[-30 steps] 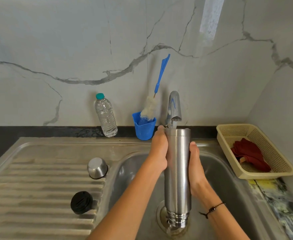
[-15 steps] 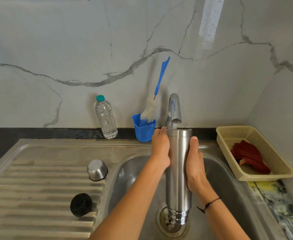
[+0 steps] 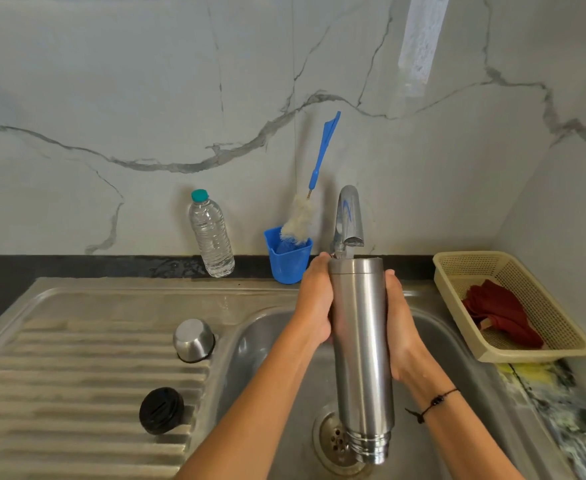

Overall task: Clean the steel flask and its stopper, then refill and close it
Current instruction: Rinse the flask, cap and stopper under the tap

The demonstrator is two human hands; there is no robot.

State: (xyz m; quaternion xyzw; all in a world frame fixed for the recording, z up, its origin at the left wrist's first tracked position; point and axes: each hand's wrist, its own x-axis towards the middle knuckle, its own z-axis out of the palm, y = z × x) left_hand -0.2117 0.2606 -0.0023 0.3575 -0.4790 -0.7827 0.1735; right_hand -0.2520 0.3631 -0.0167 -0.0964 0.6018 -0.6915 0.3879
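The steel flask [image 3: 362, 355] hangs upside down over the sink basin [image 3: 260, 344]. Its flat base sits just under the tap [image 3: 348, 216], and its threaded open neck points down above the drain [image 3: 333, 441]. My left hand [image 3: 314, 299] holds the upper left side of the flask, fingers reaching to the base. My right hand [image 3: 400, 327] holds the right side, fingers pointing up along the steel. The black stopper [image 3: 161, 409] lies on the ribbed drainboard [image 3: 59, 393], with the inverted steel cup lid [image 3: 194, 339] behind it.
A clear water bottle [image 3: 211, 233] with a teal cap stands by the wall. Next to it a blue cup [image 3: 288, 259] holds a blue-handled bottle brush [image 3: 314, 188]. At the right, a beige basket [image 3: 561, 327] holds a red cloth [image 3: 499, 313].
My right hand has slid up the flask toward its base. The flask's neck has swung slightly to the right. Both hands stay on the flask.
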